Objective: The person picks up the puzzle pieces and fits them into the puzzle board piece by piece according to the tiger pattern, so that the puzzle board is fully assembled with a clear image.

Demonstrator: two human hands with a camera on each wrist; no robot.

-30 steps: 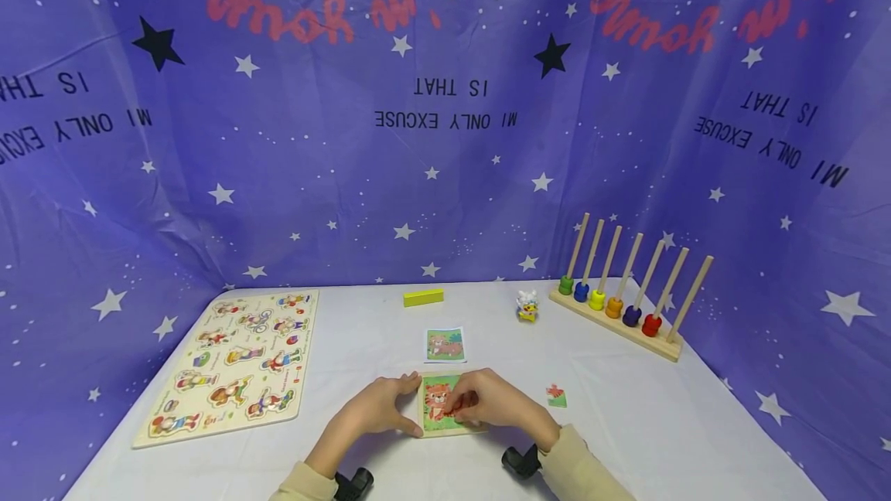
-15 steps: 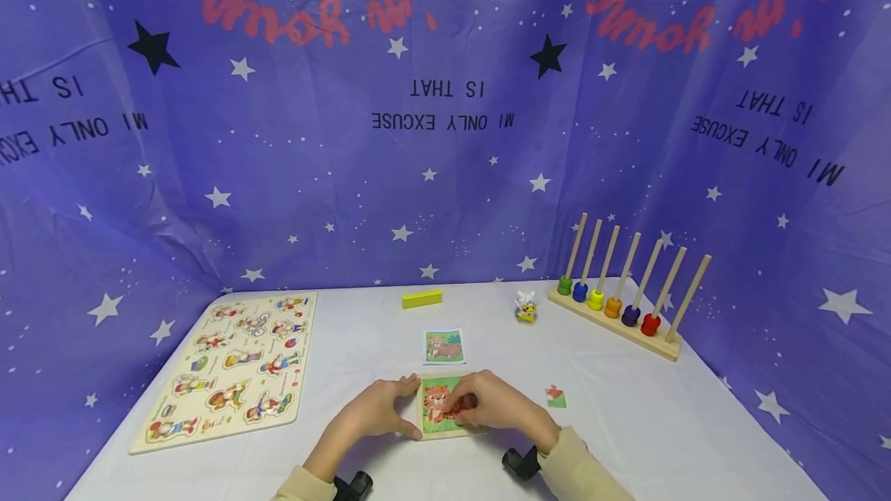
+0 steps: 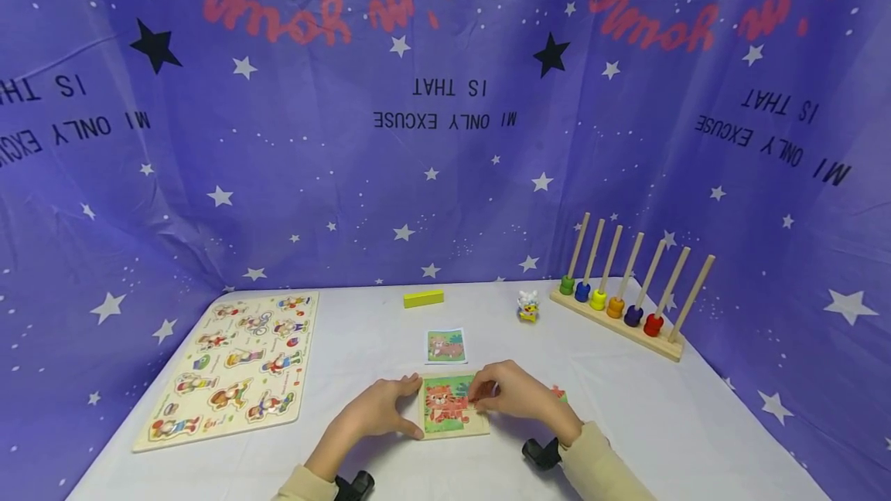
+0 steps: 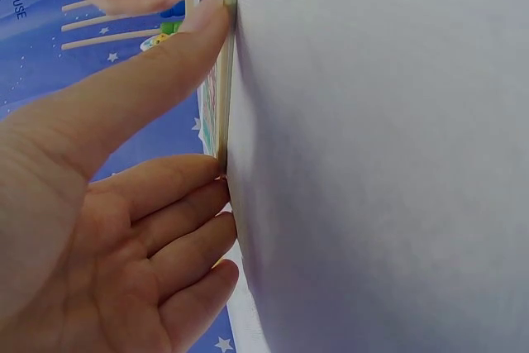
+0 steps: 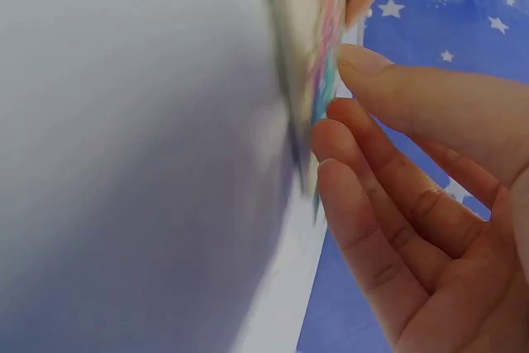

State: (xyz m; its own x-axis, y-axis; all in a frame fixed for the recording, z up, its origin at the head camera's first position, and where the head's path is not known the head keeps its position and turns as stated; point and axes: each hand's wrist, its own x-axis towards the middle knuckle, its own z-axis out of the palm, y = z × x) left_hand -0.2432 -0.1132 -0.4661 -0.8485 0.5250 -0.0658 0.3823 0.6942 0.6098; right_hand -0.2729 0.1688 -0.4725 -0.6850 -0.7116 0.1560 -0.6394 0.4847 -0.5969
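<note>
A small wooden puzzle board [image 3: 455,434] with a red tiger picture lies near the middle of the table. Straight fingers and thumb of my left hand [image 3: 383,406] rest along its left edge; the left wrist view shows the thumb tip at the rim. My right hand [image 3: 515,391] is at the board's right edge, fingers loosely bent and fingertips right at the picture. No piece shows between its thumb and fingers in the right wrist view. Bare wood shows at the board's lower right. Beyond the right hand lies a loose puzzle piece [image 3: 559,393], partly hidden.
Behind the board lies a picture card [image 3: 445,346]. A large peg puzzle [image 3: 306,342] stands left; a yellow block [image 3: 423,298] and a small figurine [image 3: 527,306] are at the back. At the back right stands a bead rack [image 3: 616,321] with upright rods.
My right hand has moved from over the tiger picture to the board's right edge, uncovering more of the picture. Its forearm now partly covers the loose piece. The left hand stays put.
</note>
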